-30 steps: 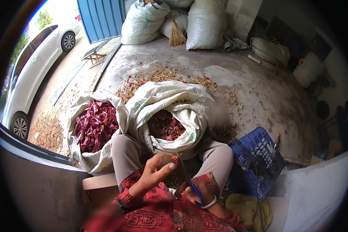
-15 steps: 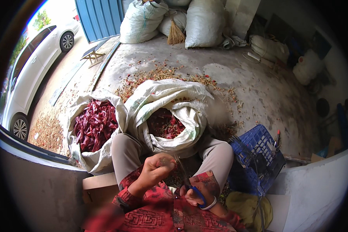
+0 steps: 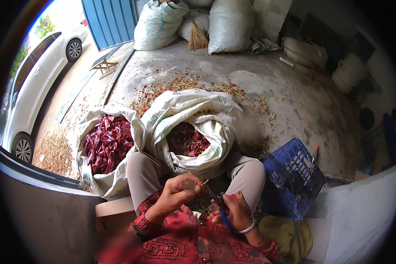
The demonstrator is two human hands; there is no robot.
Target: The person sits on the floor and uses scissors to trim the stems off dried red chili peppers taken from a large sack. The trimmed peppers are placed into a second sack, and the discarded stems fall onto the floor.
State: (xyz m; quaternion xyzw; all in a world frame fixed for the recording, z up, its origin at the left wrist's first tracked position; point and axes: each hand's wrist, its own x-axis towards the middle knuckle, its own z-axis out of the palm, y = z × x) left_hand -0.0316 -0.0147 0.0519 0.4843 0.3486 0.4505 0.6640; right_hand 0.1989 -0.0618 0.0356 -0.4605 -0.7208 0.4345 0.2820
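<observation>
The fingers of the left hand (image 3: 176,193) pinch one red pepper (image 3: 200,184), pale stem poking out; I see it above the lap, between the two knees. The fingers of the right hand (image 3: 237,214) are wrapped round one pair of scissors (image 3: 224,217) with blue handles, blades up toward that pepper; from here I cannot tell whether they touch it.

Just in front of the knees I count two open white sacks. The left sack (image 3: 114,184) is heaped with dark-red dried peppers (image 3: 108,143); the middle sack (image 3: 220,125) shows red peppers mixed with stalks (image 3: 187,140) deeper in its mouth. To my right sits one blue crate (image 3: 277,207), tilted, with dark items inside too jumbled to count.

Beyond, stalk litter (image 3: 176,83) is spread on the floor (image 3: 251,83). Farther off I count one broom (image 3: 198,39) and at least three stuffed sacks (image 3: 231,26).
</observation>
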